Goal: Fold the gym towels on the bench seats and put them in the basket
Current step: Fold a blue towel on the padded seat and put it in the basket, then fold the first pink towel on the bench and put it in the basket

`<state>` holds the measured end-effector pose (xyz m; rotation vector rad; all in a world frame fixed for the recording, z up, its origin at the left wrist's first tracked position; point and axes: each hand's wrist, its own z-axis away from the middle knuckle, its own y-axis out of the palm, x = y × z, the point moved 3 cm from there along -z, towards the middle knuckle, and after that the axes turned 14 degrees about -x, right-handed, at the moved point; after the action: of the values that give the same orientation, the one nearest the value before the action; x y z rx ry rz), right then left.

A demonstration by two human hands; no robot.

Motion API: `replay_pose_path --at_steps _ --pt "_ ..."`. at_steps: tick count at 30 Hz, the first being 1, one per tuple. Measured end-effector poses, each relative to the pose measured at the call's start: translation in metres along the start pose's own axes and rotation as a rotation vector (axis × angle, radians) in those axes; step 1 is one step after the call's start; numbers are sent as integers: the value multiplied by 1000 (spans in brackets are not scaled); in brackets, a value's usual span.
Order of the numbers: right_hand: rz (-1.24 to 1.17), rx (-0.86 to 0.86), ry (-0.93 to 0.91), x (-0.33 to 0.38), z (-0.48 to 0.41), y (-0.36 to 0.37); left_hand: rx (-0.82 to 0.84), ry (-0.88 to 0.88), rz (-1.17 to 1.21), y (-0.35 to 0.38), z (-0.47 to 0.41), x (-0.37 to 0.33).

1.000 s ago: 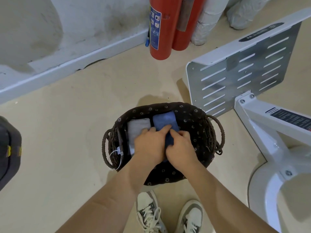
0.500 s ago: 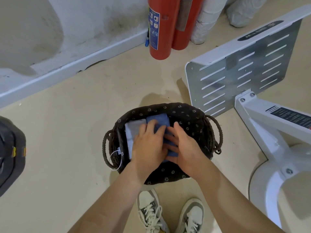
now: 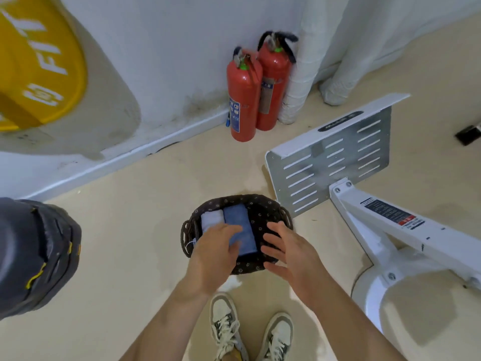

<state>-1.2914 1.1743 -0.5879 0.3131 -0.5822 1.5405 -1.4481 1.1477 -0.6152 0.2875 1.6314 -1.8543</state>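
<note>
- The left hand (image 3: 216, 252), fingers loose and empty, hangs over the towels' near ends.
- The right hand (image 3: 289, 252), fingers spread, grips nothing.
- The blue towel (image 3: 238, 225) and white towel (image 3: 212, 218) lie folded side by side in the basket (image 3: 263, 207).
- Two extinguishers (image 3: 243, 100) stand beyond.

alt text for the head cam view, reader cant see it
Seen from above, a person's left hand and right hand, both open, are over a dark basket on the floor holding a folded white towel beside a folded blue towel. Two red fire extinguishers stand against the wall behind; white gym equipment sits to the right.
</note>
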Motion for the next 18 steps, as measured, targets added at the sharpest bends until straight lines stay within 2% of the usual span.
replay_pose_path --at_steps 5,7,9,12,18 --pt "47 68 -175 61 150 -54 -164 -212 350 -122 95 -100" --pt "93 104 -297 73 202 -81 -165 -259 473 -159 133 -137" --pt "170 113 -428 76 248 -111 -154 -210 493 -187 168 -167" --pt "278 72 -528 64 310 -162 -181 -124 496 -220 222 -204" --pt "262 -84 -687 -4 415 -269 -138 30 580 -223 334 -264"
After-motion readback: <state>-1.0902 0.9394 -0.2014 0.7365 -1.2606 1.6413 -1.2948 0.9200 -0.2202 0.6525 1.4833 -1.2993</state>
